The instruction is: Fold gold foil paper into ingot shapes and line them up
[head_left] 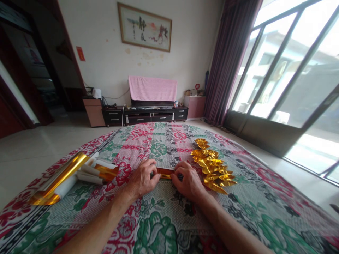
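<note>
Between my two hands lies a narrow strip of gold foil paper (pixel 165 173), low over the cloth. My left hand (pixel 144 177) pinches its left end between thumb and fingers. At the right end, my right hand (pixel 187 178) grips it in the same way, and its curled fingers hide part of the strip. Just right of my right hand, several folded gold paper ingots (pixel 212 165) sit in a row leading away from me. On the left are a gold foil roll (pixel 65 176) and several loosely rolled sheets (pixel 96 171), white on one side and gold on the other.
A flowered tablecloth (pixel 156 229) in red, green and grey covers the rounded table. Beyond it, a low black cabinet (pixel 149 116) stands by the wall, with a pink towel (pixel 153 88) draped over a screen. Large windows (pixel 286 70) and a purple curtain (pixel 225 60) are on the right.
</note>
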Motion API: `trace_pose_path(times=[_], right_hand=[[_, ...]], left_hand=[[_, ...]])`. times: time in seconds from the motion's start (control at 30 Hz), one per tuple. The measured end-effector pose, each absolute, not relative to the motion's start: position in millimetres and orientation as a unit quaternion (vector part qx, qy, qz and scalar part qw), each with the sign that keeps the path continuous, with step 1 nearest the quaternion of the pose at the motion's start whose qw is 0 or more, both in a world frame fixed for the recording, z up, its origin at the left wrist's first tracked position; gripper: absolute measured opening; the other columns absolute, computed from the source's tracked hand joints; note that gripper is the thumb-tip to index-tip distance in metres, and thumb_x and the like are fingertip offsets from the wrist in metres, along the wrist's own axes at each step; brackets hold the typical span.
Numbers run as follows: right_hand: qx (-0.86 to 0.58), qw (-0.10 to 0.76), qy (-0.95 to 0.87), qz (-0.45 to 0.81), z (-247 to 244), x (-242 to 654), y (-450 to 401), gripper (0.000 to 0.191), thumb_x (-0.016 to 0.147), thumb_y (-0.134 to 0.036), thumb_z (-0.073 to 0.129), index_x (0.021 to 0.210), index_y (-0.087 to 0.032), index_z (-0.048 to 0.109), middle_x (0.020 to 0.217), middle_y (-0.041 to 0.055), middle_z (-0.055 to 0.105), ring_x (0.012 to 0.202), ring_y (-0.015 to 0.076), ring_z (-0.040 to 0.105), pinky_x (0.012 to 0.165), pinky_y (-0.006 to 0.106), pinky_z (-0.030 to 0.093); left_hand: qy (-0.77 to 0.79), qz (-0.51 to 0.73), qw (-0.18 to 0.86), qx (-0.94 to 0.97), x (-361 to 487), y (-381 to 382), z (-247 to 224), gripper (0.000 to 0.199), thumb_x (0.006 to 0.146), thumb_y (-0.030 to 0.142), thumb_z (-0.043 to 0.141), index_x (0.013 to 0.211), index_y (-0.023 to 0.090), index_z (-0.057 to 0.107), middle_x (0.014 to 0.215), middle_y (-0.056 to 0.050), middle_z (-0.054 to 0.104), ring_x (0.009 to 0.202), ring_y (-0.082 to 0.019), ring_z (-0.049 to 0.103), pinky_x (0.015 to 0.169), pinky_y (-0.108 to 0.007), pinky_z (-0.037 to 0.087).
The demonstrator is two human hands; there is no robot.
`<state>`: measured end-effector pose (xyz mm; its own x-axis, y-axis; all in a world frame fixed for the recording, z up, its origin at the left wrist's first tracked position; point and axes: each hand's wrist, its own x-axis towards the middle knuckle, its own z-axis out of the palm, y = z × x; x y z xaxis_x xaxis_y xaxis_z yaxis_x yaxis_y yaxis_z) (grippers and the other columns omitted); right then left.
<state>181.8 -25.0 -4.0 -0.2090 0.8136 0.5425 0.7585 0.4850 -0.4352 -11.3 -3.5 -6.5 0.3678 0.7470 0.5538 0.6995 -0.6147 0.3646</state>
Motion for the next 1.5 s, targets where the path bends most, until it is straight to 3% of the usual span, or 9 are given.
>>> trace_pose_path(times=[0.7, 1.5], right_hand=[[-0.502, 0.385, -0.773, 0.041, -2, 182, -25, 0.017, 0.073, -0.014, 0.056, 0.057, -0.018, 0.058, 0.076, 0.0031, 0.059, 0.073, 0.0136, 0.055, 0.07, 0.025, 0.043], [-0.506, 0.389, -0.768, 0.049, -3, 181, -23, 0.017, 0.069, -0.012, 0.059, 0.054, -0.018, 0.054, 0.075, 0.0028, 0.059, 0.072, 0.0136, 0.055, 0.068, 0.025, 0.044]], left_hand=[[0.464, 0.299, 0.125, 0.825, -18, 5, -5, 0.011, 0.07, 0.018, 0.057, 0.06, 0.017, 0.062, 0.111, -0.008, 0.058, 0.105, -0.022, 0.053, 0.095, -0.038, 0.04], [0.48, 0.333, 0.093, 0.806, -13, 6, -9, 0.015, 0.067, 0.018, 0.056, 0.052, 0.018, 0.055, 0.104, -0.006, 0.062, 0.097, -0.02, 0.058, 0.089, -0.034, 0.044]])
